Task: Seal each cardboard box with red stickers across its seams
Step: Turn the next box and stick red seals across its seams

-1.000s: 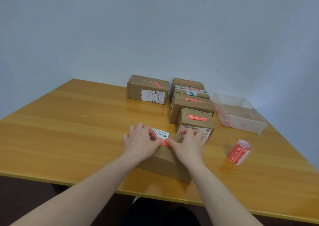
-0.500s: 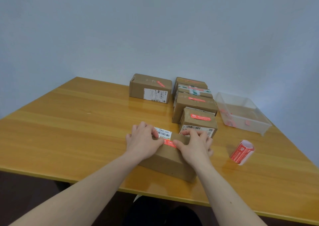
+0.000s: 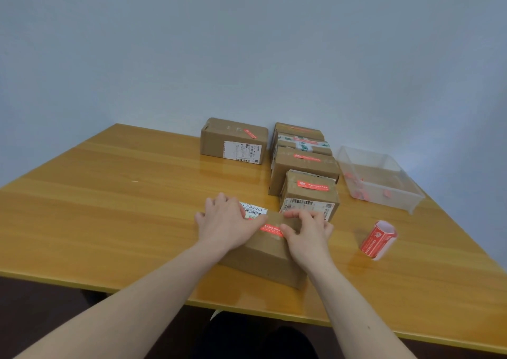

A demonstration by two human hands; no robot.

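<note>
Cardboard box [image 3: 263, 257] sits closest to me, near the front edge of the table [image 3: 109, 207], and both hands are on top of it. Left hand [image 3: 225, 224] lies flat with the fingers loosely spread, thumb pressing the left end of a red sticker [image 3: 271, 229] that runs across the top. Right hand [image 3: 308, 234] has its fingers curled down onto the far edge of the box, thumb on the sticker's right end, so it's pressing and not really pinching anything as far as I can see. A white barcode label [image 3: 253, 210] peeks out past the left fingers.

Off to the right, well apart from the box, a sticker roll [image 3: 378, 239] lies on its side.

Just behind the right hand stands a sealed box [image 3: 310, 197] with a red sticker on top. Behind that, more boxes [image 3: 301, 153] line up in a row toward the wall, each with red on top. A separate box [image 3: 233, 140] sits to their left, also stickered.

Far right there's a clear bin [image 3: 381, 179] with a few red scraps in it.
</note>
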